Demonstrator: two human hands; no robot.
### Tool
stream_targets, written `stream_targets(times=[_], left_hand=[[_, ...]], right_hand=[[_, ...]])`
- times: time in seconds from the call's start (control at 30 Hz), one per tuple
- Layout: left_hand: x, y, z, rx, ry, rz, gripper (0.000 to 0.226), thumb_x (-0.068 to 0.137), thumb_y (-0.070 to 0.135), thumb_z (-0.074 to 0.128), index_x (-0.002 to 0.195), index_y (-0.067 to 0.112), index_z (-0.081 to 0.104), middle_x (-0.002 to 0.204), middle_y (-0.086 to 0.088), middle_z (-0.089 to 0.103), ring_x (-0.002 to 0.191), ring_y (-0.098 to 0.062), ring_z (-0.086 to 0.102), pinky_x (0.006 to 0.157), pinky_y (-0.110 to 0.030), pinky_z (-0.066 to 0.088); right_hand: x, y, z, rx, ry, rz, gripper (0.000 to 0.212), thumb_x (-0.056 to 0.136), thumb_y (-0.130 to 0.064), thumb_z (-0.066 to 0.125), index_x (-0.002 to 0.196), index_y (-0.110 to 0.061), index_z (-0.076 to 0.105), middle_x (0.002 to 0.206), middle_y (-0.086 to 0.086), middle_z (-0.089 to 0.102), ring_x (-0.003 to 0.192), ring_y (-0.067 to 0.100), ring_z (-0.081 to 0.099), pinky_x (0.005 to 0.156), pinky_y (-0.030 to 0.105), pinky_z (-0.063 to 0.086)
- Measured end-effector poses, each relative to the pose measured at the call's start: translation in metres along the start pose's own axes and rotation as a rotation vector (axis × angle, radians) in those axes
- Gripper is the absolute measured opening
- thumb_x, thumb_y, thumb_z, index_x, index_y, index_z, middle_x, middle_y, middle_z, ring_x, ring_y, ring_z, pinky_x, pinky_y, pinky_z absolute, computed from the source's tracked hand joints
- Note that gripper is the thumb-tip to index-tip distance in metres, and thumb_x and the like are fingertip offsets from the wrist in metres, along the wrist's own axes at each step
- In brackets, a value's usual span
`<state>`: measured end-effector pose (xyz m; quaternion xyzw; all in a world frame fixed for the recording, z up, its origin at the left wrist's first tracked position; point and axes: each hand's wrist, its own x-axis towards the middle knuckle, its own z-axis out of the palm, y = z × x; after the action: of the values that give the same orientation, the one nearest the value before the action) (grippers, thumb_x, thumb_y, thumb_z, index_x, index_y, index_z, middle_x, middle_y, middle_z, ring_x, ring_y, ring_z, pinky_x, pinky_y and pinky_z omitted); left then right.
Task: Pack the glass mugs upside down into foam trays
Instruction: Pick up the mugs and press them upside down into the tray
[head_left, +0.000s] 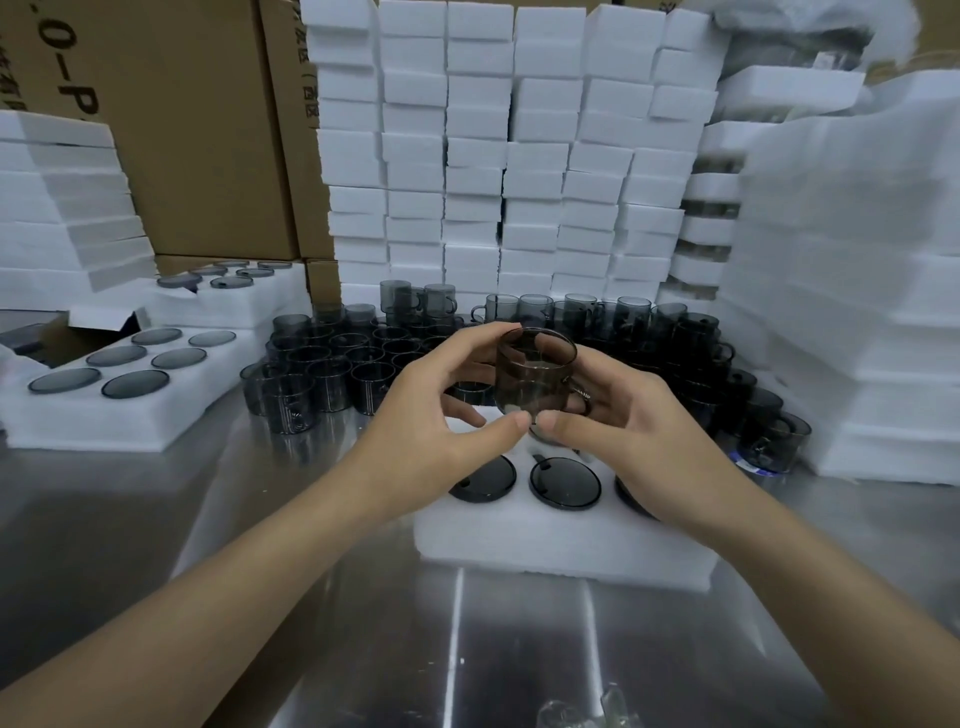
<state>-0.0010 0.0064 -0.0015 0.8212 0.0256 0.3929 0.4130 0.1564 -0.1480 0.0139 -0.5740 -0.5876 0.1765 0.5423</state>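
A smoky grey glass mug (532, 374) is held upright in the air between my left hand (441, 415) and my right hand (618, 415), its handle toward the right hand. Both thumbs press near its base. Under it lies a white foam tray (566, 540) on the metal table. Three upside-down mugs (565, 482) sit in its front holes, the right one partly hidden by my right wrist. Behind the hands stands a big cluster of loose grey mugs (337, 364).
Two filled foam trays (109, 410) lie at the left, one behind the other. Stacks of white foam blocks (498, 156) form a wall at the back and foam sheets (857, 312) pile up at the right. Cardboard boxes (197, 130) stand at back left.
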Motion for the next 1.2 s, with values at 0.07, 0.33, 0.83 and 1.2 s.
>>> stream_targets(times=[0.07,0.33,0.83,1.2], left_hand=[[0.000,-0.001,0.000,-0.029,0.030,-0.028,0.064,0.089,0.026,0.081,0.149,0.029,0.057,0.133,0.010,0.070,0.126,-0.017,0.067,0.085,-0.031,0.062],[0.002,0.000,-0.001,-0.043,0.097,-0.010,0.064,0.081,0.028,0.091,0.139,0.033,0.063,0.127,0.009,0.071,0.122,-0.017,0.068,0.081,-0.032,0.060],[-0.003,0.001,0.008,0.359,0.118,0.312,0.066,0.087,0.031,0.086,0.148,0.029,0.061,0.133,0.010,0.064,0.127,-0.021,0.062,0.106,-0.048,0.051],[0.001,0.002,-0.005,0.266,0.131,0.202,0.065,0.082,0.022,0.094,0.141,0.031,0.067,0.130,0.014,0.067,0.129,-0.019,0.062,0.099,-0.034,0.055]], right_hand=[[0.000,-0.001,0.000,0.022,0.014,0.002,0.050,0.102,-0.001,0.065,0.147,-0.022,0.061,0.128,-0.003,0.077,0.109,0.004,0.072,0.091,0.022,0.056],[0.003,0.002,0.004,0.243,0.009,0.110,0.042,0.106,-0.013,0.059,0.146,-0.022,0.057,0.126,0.007,0.077,0.111,0.026,0.077,0.095,0.045,0.060],[0.000,0.001,0.020,0.228,0.197,0.109,0.048,0.086,-0.039,0.080,0.130,-0.026,0.066,0.108,0.006,0.081,0.099,0.028,0.078,0.089,0.042,0.063],[0.004,-0.004,0.009,0.280,0.321,0.107,0.029,0.100,-0.023,0.061,0.128,-0.020,0.070,0.115,0.001,0.078,0.106,0.020,0.075,0.083,0.036,0.065]])
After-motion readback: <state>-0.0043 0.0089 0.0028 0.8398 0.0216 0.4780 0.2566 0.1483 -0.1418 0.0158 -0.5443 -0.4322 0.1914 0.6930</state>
